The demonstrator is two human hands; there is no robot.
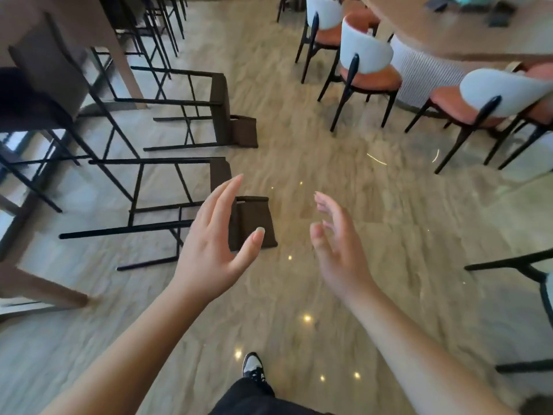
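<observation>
Floor (389, 235): glossy beige stone w/ wavy veining; small light spots mirrored in it.
Round table (478, 37): top right, tan curved top on a white ribbed base (425, 76).
Counter leg (119, 46): top left, flat tan panel, slanted in the wide-angle view.
Chairs (366, 55): row along the table; curved white backs, orange seat pads, thin black legs.
Upright stool (45, 70): far left, brown padded seat, black metal frame.
Far stool (220, 109): lying on its side beyond the near one; brown seat, black rod legs pointing left.
Near stool (220, 173): also on its side on the floor, centre-left. Black square-section legs & crossbars run left. Brown seat stands on edge. Short brown backrest (254, 218) lies flat, pointing right, matte fabric look.
L hand (212, 244): fingers (230, 190) straight & close together, thumb spread wide; holds nothing. In view it sits over the join of seat & backrest, fingertips by the seat's edge, thumb tip across the backrest. Contact w/ the stool: can't tell.
R hand (338, 244): fingers (324, 202) loosely spread, slightly bent, palm turned inward; holds nothing. Right of the backrest, apart from it, bare floor between.
Stool vs hands: backrest lies between the 2 hands, nearer the L.
Shoe (253, 365): black & white sneaker at bottom centre, dark trouser leg above it.
</observation>
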